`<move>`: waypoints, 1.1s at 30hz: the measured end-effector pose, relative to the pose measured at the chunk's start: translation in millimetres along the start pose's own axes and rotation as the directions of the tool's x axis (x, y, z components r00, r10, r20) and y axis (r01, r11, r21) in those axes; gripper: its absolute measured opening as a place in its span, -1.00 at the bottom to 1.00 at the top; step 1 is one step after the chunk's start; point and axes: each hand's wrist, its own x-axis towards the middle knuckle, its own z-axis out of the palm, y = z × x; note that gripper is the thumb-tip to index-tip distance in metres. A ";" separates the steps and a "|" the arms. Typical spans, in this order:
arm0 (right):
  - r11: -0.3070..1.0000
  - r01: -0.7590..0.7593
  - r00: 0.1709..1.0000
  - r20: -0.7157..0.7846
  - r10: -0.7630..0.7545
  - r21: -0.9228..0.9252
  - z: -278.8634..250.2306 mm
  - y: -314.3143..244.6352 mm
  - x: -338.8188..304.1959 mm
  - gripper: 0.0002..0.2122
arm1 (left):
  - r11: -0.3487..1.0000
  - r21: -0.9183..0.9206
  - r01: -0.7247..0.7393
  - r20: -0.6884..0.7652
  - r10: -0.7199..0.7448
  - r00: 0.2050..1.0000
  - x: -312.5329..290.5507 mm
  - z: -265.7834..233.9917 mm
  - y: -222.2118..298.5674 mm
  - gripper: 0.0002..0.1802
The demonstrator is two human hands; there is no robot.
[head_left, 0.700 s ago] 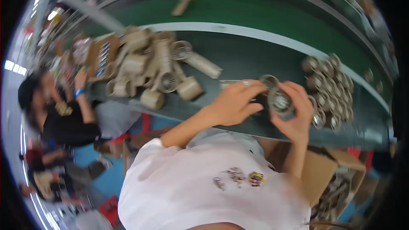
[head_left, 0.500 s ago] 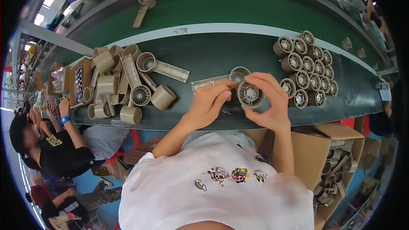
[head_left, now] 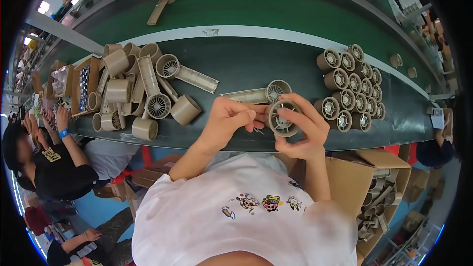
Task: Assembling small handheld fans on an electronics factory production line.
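Note:
My right hand (head_left: 309, 130) is closed round a short beige plastic cylinder (head_left: 284, 133), its open end facing up, with spokes inside. The index finger reaches in over the middle of the cylinder. My left hand (head_left: 224, 120) is pinched at the cylinder's left side; whatever its fingertips hold is hidden. Just beyond both hands, a beige housing with a round grilled end and a long flat handle (head_left: 246, 95) lies on the dark bench (head_left: 241, 64).
At the left is a heap of beige handled housings (head_left: 118, 91). Rows of spoked cylinders (head_left: 346, 99) stand at the right. A green belt (head_left: 236, 7) runs behind, carrying a handled housing (head_left: 158, 10). An open carton (head_left: 352, 180) of parts is at lower right; a co-worker (head_left: 54, 162) sits left.
My right index finger has moved from the cylinder's rim to over its middle. My left fingers have curled in more at its side. The whole view has shifted slightly.

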 end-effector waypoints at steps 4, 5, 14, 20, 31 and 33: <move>0.997 0.003 1.000 0.023 -0.005 0.077 -2.1 0.5 -0.7 -0.67 | 0.998 -0.065 0.017 0.022 -0.016 1.000 -2.2 -2.3 1.7 -0.73; 0.997 0.002 0.999 0.031 -0.004 0.076 -2.8 2.4 -2.3 -0.67 | 0.997 -0.069 0.046 0.042 -0.043 0.998 -2.8 -3.2 0.7 -0.73; 0.997 0.053 0.998 -0.024 -0.052 0.049 -2.7 3.5 0.8 -0.68 | 0.990 -0.083 0.111 0.033 -0.108 0.994 -0.9 -0.4 5.2 -0.70; 0.987 0.008 1.000 -0.013 -0.010 -0.160 -1.7 -6.0 3.0 -0.67 | 0.977 -0.194 0.088 0.048 -0.080 0.996 7.0 -0.1 -4.4 -0.74; 0.904 0.000 0.988 0.138 0.065 -0.427 -24.5 13.8 4.3 -0.64 | 0.176 0.913 -0.368 0.246 0.481 0.841 34.5 -11.9 -23.8 -0.70; 0.865 -0.008 0.983 0.153 0.098 -0.502 -28.0 21.3 5.8 -0.64 | 0.090 0.937 -0.337 0.253 0.488 0.835 35.4 -18.5 -24.1 -0.64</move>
